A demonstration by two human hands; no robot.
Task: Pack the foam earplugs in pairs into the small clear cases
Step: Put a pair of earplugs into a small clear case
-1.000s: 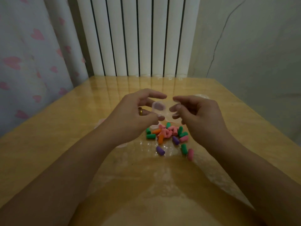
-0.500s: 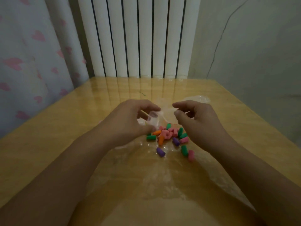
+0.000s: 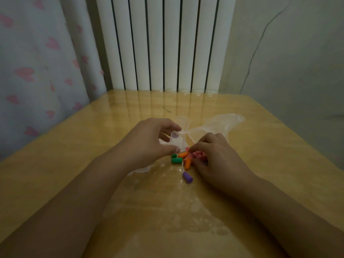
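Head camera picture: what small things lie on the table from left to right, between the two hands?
Left hand → clear case that it holds → green earplug → orange earplug → right hand, fingers down in the pile.

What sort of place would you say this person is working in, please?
Probably a room in a home: a white column radiator against the wall, a curtain with pink hearts beside it, and a glossy wooden table pushed up to both.

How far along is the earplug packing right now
No finished case is visible. The left hand holds an open clear case with something purple inside; the right hand reaches into the earplug pile. Many loose earplugs remain.
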